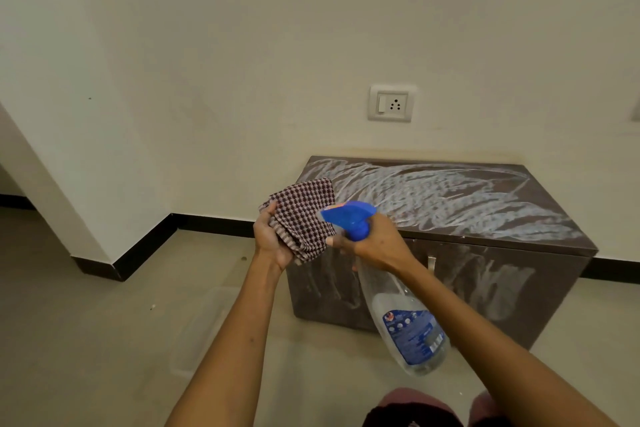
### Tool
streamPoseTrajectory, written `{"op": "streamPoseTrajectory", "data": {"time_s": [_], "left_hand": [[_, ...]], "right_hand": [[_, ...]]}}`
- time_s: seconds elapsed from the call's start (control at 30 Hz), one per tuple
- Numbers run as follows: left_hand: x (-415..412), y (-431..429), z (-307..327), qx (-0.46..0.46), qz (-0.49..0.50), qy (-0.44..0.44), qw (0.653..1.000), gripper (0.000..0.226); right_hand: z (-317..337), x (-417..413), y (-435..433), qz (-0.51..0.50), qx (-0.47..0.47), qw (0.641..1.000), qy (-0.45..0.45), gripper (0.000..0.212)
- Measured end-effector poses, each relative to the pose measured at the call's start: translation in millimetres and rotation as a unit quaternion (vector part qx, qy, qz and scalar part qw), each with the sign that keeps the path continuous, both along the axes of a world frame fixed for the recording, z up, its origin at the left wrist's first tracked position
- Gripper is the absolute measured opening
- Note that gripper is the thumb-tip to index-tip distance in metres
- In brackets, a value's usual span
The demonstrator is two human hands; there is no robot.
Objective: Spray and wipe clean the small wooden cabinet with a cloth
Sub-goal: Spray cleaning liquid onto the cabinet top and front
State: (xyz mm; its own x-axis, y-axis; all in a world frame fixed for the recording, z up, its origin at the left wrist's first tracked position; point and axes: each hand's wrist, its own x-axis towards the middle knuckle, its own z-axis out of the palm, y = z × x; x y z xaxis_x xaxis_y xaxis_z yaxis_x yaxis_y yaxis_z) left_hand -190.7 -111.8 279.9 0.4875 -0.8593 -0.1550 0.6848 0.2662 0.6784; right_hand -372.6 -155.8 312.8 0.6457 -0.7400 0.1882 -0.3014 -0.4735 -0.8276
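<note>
The left hand (272, 241) is closed around a folded checked cloth (302, 215) and holds it up in front of the left end of the small wooden cabinet (446, 243). Just beside it, the right hand (372, 241) grips the neck of the spray bottle (401, 308), its blue nozzle (346, 213) pointing at the cloth. I think the step is wetting the cloth: it is better to spray lightly and keep the cloth flat. The cabinet stands against the wall, with white streaks on its top and front.
</note>
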Motion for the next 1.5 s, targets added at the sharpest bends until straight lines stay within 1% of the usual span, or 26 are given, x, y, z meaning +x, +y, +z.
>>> {"op": "streamPoseTrajectory", "data": {"time_s": [0.07, 0.13, 0.17, 0.27, 0.3, 0.37, 0.47, 0.53, 0.63, 0.73, 0.8, 0.87, 0.93, 1.0, 1.1, 1.23, 1.33, 1.4, 1.5], "left_hand": [[-5, 0, 1, -0.003, -0.018, -0.014, 1.000, 0.049], [-9, 0, 2, -0.005, -0.032, -0.021, 0.999, 0.052], [-10, 0, 2, -0.003, -0.036, -0.023, 0.999, 0.054], [-9, 0, 3, 0.001, -0.056, -0.029, 0.998, 0.059], [-9, 0, 3, 0.004, -0.061, -0.033, 0.998, 0.060], [-7, 0, 3, 0.006, -0.067, -0.039, 0.997, 0.060], [-6, 2, 2, 0.003, -0.058, -0.032, 0.998, 0.058], [-3, 4, 0, -0.003, -0.039, -0.021, 0.999, 0.057], [2, 6, -2, -0.017, -0.018, -0.001, 1.000, 0.055], [7, 8, -1, -0.019, -0.004, 0.010, 1.000, 0.054], [9, 8, 0, -0.023, 0.005, 0.012, 1.000, 0.053], [9, 7, 1, -0.025, 0.017, 0.014, 0.999, 0.053], [9, 7, 2, -0.029, 0.029, 0.019, 0.999, 0.053], [10, 7, 3, -0.035, 0.038, 0.023, 0.998, 0.053], [13, 6, 3, -0.039, 0.046, 0.024, 0.998, 0.051], [13, 6, 3, -0.044, 0.038, 0.025, 0.998, 0.051], [11, 6, 4, -0.043, 0.031, 0.024, 0.998, 0.051], [10, 5, 4, -0.040, 0.029, 0.022, 0.999, 0.052], [9, 5, 2, -0.033, 0.023, 0.015, 0.999, 0.050]], "right_hand": [[5, 6, 4, -0.039, -0.041, 0.998, -0.015, 0.029], [9, 10, 6, -0.069, -0.049, 0.995, -0.042, 0.027], [11, 11, 7, -0.073, -0.045, 0.995, -0.052, 0.029], [13, 12, 9, -0.052, -0.018, 0.997, -0.060, 0.045], [13, 12, 10, -0.048, -0.013, 0.997, -0.059, 0.046], [12, 12, 11, -0.060, -0.014, 0.996, -0.062, 0.042], [10, 7, 3, -0.138, -0.016, 0.988, -0.068, 0.027], [10, 1, -4, -0.165, -0.012, 0.984, -0.066, 0.029], [7, -5, -8, -0.114, -0.003, 0.993, -0.043, 0.026], [5, -8, -7, -0.089, -0.006, 0.996, -0.010, 0.027], [6, -9, -9, -0.071, -0.006, 0.997, 0.011, 0.031], [6, -12, -10, -0.039, 0.025, 0.999, 0.024, 0.036], [5, -15, -11, -0.008, 0.053, 0.998, 0.025, 0.031], [4, -16, -13, -0.022, 0.038, 0.999, 0.029, 0.026], [4, -16, -19, -0.086, 0.016, 0.996, 0.032, 0.031], [2, -16, -23, -0.124, -0.003, 0.992, 0.027, 0.034], [4, -17, -26, -0.157, 0.012, 0.987, 0.010, 0.032], [6, -18, -25, -0.155, 0.021, 0.988, -0.014, 0.033], [8, -17, -19, -0.130, 0.008, 0.991, -0.029, 0.035]]}}
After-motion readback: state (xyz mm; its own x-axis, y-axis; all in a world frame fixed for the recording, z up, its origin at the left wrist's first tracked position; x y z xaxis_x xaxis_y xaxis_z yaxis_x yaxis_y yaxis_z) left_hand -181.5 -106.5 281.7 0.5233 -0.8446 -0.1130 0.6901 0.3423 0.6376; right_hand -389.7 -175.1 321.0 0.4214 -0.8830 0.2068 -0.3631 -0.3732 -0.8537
